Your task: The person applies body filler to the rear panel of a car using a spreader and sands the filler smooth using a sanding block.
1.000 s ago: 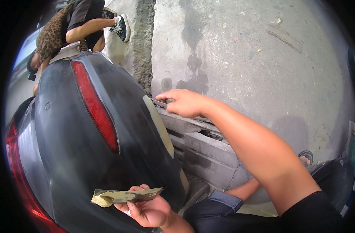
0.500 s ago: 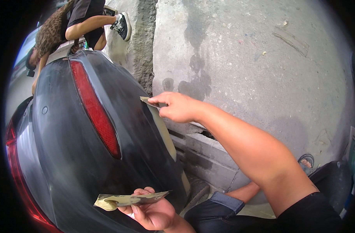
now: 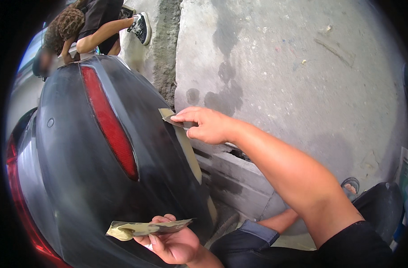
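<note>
The car body panel (image 3: 92,178) lies left of the right hand (image 3: 206,125), which rests at its edge on a putty blade (image 3: 168,117). Below, nearer the person, the left hand (image 3: 172,241) holds a second blade (image 3: 146,228) against the panel. A concrete wall (image 3: 293,76) stands behind and right. Another person (image 3: 92,27) crouches beyond the panel.

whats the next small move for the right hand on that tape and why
Probably peel on down the panel's edge. The right hand pinches the lifted top end of the tape strip, the rest lies stuck along the black car panel, and the left hand holds a peeled piece.
</note>
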A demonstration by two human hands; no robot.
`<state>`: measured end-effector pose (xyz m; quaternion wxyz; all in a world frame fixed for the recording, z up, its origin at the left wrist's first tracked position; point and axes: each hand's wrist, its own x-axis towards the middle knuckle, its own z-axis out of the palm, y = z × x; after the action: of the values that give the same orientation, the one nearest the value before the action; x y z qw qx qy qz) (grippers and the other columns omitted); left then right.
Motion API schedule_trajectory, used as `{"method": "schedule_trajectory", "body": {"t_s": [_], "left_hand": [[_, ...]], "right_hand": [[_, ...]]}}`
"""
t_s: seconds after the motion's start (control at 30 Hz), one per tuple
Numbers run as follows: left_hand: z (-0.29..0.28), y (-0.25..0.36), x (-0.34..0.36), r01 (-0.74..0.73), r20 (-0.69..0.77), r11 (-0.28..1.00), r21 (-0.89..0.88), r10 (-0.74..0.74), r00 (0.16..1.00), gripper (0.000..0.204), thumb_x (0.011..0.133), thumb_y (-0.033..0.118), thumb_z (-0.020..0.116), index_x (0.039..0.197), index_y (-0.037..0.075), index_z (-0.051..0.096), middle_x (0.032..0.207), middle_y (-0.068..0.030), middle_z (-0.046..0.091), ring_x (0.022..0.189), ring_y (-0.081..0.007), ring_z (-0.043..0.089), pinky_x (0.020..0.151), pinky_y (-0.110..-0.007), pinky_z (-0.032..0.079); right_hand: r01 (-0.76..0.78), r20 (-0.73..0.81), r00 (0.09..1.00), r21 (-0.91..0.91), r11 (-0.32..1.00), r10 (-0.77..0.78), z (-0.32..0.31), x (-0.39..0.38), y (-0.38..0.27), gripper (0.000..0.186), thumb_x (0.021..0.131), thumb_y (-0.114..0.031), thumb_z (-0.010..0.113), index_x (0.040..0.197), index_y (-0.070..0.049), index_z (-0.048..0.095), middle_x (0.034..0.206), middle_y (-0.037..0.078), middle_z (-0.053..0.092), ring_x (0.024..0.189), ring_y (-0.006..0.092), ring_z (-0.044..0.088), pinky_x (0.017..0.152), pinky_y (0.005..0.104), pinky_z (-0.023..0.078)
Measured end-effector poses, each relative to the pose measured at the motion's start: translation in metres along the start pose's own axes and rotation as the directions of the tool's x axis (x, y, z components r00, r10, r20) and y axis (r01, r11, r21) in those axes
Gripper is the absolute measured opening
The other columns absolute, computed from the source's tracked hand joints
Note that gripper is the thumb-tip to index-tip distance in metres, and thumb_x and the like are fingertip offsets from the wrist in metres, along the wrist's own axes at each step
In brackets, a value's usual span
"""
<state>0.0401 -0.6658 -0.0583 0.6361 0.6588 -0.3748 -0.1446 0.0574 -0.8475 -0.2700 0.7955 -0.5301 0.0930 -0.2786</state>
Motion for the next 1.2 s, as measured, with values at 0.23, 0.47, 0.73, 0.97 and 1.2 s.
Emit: {"method": "schedule_trajectory", "body": {"t_s": [0.23, 0.47, 0.73, 0.97, 1.2], "left_hand": [[0.001, 0.002, 0.004, -0.005, 0.078, 0.999, -0.041, 0.008, 0.997, 0.031, 0.097, 0.015, 0.042, 0.126, 0.012, 0.051, 0.117, -0.0122, 0.060, 0.104, -0.0237, 0.059, 0.086, -0.040, 0.048], [-0.003, 0.002, 0.005, 0.009, 0.095, 0.999, -0.035, -0.006, 0.995, 0.031, 0.097, 0.016, 0.043, 0.126, 0.011, 0.052, 0.118, -0.0122, 0.060, 0.104, -0.0236, 0.059, 0.087, -0.040, 0.047], [-0.007, 0.008, 0.004, 0.039, 0.053, 0.999, -0.038, -0.037, 0.998, 0.029, 0.098, 0.017, 0.043, 0.125, 0.010, 0.052, 0.117, -0.0117, 0.060, 0.101, -0.0229, 0.058, 0.086, -0.039, 0.046], [-0.013, 0.010, -0.001, 0.046, 0.051, 0.998, -0.038, -0.044, 0.998, 0.030, 0.098, 0.017, 0.042, 0.126, 0.008, 0.051, 0.117, -0.0114, 0.060, 0.102, -0.0233, 0.058, 0.088, -0.039, 0.046], [-0.022, 0.014, -0.007, 0.036, 0.021, 0.999, -0.013, -0.036, 0.999, 0.031, 0.098, 0.017, 0.043, 0.126, 0.008, 0.051, 0.117, -0.0121, 0.060, 0.101, -0.0235, 0.058, 0.088, -0.039, 0.047]], "right_hand": [[0.057, -0.063, 0.996, -0.157, 0.986, -0.067, 0.021, -0.029, 0.014, 0.057, 0.077, -0.011, 0.058, 0.133, -0.010, 0.054, 0.136, 0.013, 0.048, 0.127, 0.0286, 0.045, 0.107, 0.0375, 0.034], [0.072, -0.118, 0.989, -0.170, 0.983, -0.093, 0.043, -0.057, 0.020, 0.057, 0.076, -0.013, 0.062, 0.132, -0.014, 0.055, 0.138, 0.011, 0.046, 0.121, 0.0341, 0.044, 0.106, 0.0407, 0.036], [0.038, -0.147, 0.988, -0.127, 0.991, -0.057, 0.078, -0.096, 0.031, 0.061, 0.074, -0.011, 0.068, 0.133, -0.016, 0.054, 0.137, 0.011, 0.045, 0.119, 0.0334, 0.044, 0.104, 0.0412, 0.038], [0.013, -0.155, 0.988, -0.061, 0.998, -0.022, 0.104, -0.120, 0.037, 0.060, 0.076, -0.012, 0.069, 0.133, -0.015, 0.054, 0.138, 0.013, 0.045, 0.122, 0.0340, 0.043, 0.104, 0.0415, 0.037], [-0.012, -0.147, 0.989, -0.043, 0.999, 0.005, 0.128, -0.142, 0.045, 0.060, 0.076, -0.010, 0.070, 0.133, -0.017, 0.054, 0.139, 0.010, 0.044, 0.122, 0.0322, 0.042, 0.101, 0.0398, 0.042]]}}
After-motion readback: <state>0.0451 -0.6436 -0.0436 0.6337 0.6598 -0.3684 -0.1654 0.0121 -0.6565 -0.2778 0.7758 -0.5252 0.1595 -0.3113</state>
